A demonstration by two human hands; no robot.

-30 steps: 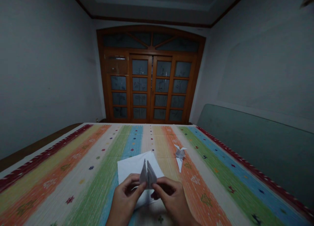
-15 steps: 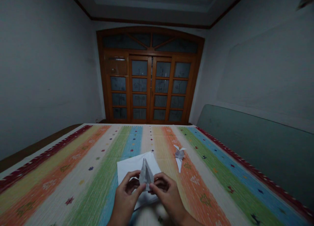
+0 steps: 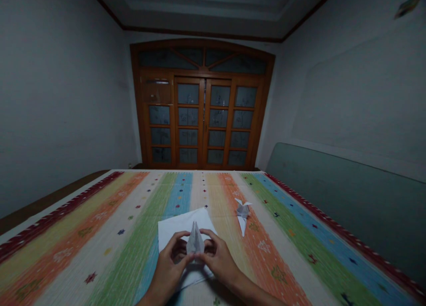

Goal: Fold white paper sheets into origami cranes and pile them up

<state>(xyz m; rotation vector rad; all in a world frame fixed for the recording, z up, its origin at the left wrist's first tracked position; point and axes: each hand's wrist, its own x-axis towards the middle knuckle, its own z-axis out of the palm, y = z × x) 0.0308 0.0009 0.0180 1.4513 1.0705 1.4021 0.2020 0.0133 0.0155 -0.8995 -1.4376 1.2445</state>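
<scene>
Both my hands pinch a narrow folded paper piece from either side, its pointed tip upward. My left hand holds its left edge and my right hand holds its right edge. Both hands hover over a white paper sheet, which lies flat beneath them and is partly hidden by them. To the right of the sheet, out of reach of my fingers, lies a small folded paper bird, pale grey-white with a long pointed tail.
The sheet and bird lie on a broad striped cloth cover in many colours, with its dark red border along both sides. A grey-green padded panel stands along the right. A wooden glazed double door is at the far end.
The two flaps of the folded paper have closed from a spread V into one narrow point. My hands have drawn closer together around it, and the view has tilted slightly.
</scene>
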